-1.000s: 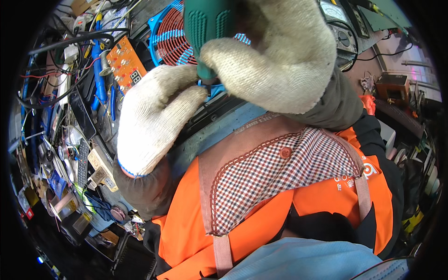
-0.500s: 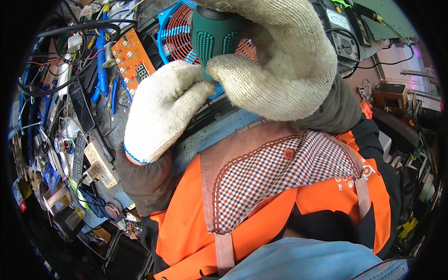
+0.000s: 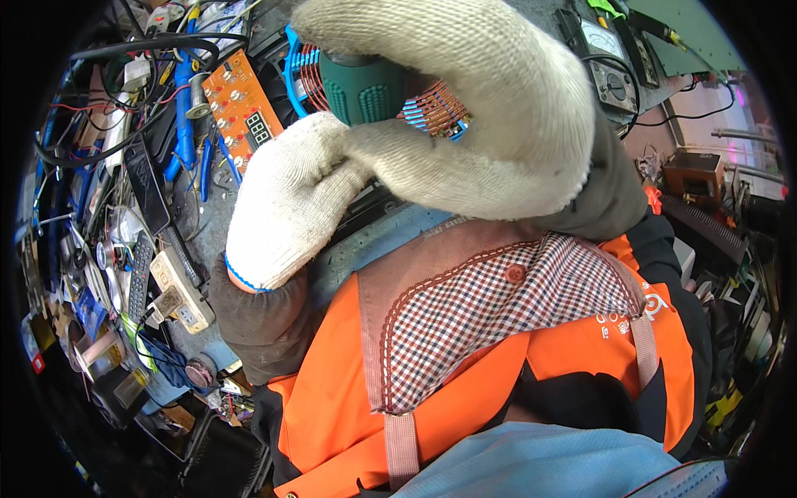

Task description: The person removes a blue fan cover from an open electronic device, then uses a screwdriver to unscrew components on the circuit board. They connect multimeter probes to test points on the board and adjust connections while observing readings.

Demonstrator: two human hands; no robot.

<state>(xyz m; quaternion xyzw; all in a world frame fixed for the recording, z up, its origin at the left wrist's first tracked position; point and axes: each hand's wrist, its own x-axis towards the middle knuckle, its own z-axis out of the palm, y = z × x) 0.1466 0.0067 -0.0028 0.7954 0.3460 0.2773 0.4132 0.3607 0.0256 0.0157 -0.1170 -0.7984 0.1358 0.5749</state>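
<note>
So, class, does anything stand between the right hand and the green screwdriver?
Only the knitted white glove: inside it, the right hand curls around the green screwdriver. The tip is hidden from view.

"From where is the scene viewed?"
"From the wearer's head: the gloved fingers [image 3: 374,21] are looked down on from above."
"How near is it set?"
"Close; the upper middle is filled by them."
"How widely?"
"By fisheye: a circuit board [image 3: 242,108] is caught left of the fingers, a meter [image 3: 610,66] right, the checked apron [image 3: 465,315] below."
</note>
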